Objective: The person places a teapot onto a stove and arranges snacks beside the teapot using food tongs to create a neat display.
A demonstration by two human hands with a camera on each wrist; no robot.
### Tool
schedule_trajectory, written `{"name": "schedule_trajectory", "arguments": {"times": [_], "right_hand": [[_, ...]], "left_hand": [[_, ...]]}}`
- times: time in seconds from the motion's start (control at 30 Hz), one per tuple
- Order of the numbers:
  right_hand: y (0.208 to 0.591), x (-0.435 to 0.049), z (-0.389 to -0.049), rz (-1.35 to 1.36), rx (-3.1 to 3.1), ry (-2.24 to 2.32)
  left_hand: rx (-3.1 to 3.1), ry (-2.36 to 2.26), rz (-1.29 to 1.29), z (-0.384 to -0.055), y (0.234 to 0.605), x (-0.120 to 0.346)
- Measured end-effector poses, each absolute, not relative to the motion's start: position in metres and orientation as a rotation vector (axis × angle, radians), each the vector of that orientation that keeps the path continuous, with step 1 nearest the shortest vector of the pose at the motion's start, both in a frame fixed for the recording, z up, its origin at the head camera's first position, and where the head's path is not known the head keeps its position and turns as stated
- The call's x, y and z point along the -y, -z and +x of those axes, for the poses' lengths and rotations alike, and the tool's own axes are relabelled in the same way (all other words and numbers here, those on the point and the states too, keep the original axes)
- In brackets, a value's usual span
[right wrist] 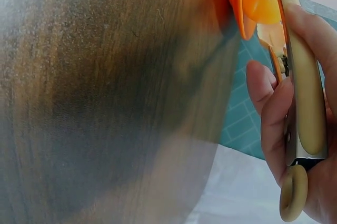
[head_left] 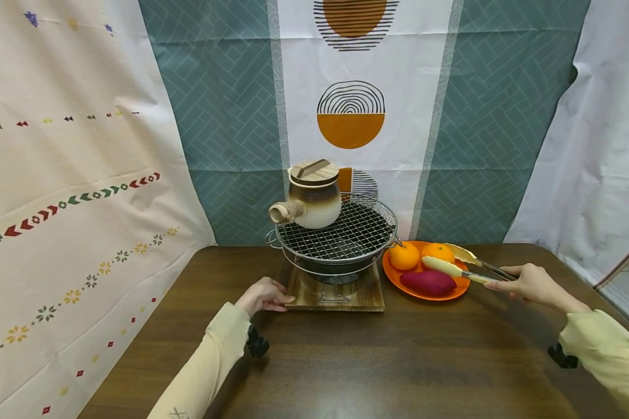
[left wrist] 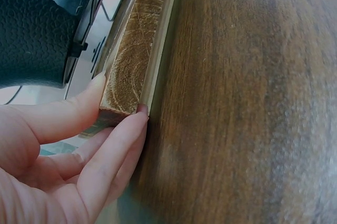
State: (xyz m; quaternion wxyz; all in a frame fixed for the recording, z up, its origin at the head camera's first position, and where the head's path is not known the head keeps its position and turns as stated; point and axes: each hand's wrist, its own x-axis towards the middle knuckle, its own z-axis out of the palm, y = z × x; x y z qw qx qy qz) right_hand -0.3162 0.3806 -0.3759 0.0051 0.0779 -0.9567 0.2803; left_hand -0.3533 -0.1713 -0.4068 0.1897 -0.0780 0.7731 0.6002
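My left hand (head_left: 264,295) pinches the front left corner of a wooden board (head_left: 367,298); in the left wrist view the thumb lies on the board's upper edge and fingers (left wrist: 113,155) reach its lower edge. On that board stands a round tabletop grill with a wire mesh (head_left: 359,233). A lidded clay teapot (head_left: 322,212) sits on the mesh, its side handle pointing left. In my right hand (head_left: 534,285) are tongs (right wrist: 306,92), their jaws spread either side of the right orange (head_left: 437,251) on an orange plate (head_left: 398,284). Whether they touch it, I cannot tell.
Another orange (head_left: 404,256) and a purple sweet potato (head_left: 428,283) share the plate, right of the grill. A brown wooden table (head_left: 325,361) lies beneath everything. Patterned curtains (head_left: 215,116) hang behind and at both sides.
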Motion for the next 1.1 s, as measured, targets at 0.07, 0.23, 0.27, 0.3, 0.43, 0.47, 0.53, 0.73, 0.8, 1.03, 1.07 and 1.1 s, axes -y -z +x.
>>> {"name": "schedule_trajectory", "arguments": {"times": [0.07,0.23,0.27,0.3,0.43,0.47,0.53,0.73,0.8,1.03,1.07,1.1], "right_hand": [[0.376,-0.381,-0.316,0.243,2.99,-0.87],[0.375,-0.383,-0.315,0.23,2.984,-0.858],[0.374,-0.383,-0.314,0.233,2.981,-0.858],[0.374,-0.384,-0.314,0.235,2.977,-0.857],[0.37,-0.385,-0.313,0.228,2.957,-0.851],[0.369,-0.385,-0.313,0.233,2.952,-0.849],[0.367,-0.385,-0.312,0.232,2.945,-0.849],[0.36,-0.384,-0.311,0.258,2.925,-0.859],[0.359,-0.384,-0.311,0.271,2.918,-0.858],[0.352,-0.385,-0.311,0.286,2.914,-0.837],[0.35,-0.385,-0.311,0.289,2.916,-0.838],[0.348,-0.385,-0.311,0.287,2.92,-0.838]], "left_hand": [[-2.169,-1.69,-0.225,-0.354,0.407,0.171],[-2.17,-1.693,-0.218,-0.354,0.408,0.172],[-2.171,-1.693,-0.215,-0.354,0.408,0.172],[-2.171,-1.692,-0.215,-0.354,0.408,0.172],[-2.176,-1.694,-0.213,-0.354,0.408,0.171],[-2.179,-1.693,-0.214,-0.354,0.408,0.171],[-2.186,-1.689,-0.216,-0.353,0.407,0.171],[-2.19,-1.685,-0.213,-0.353,0.407,0.171],[-2.189,-1.685,-0.208,-0.353,0.407,0.171],[-2.183,-1.688,-0.211,-0.353,0.407,0.171],[-2.182,-1.691,-0.213,-0.353,0.406,0.171],[-2.181,-1.692,-0.212,-0.353,0.406,0.171]]}}
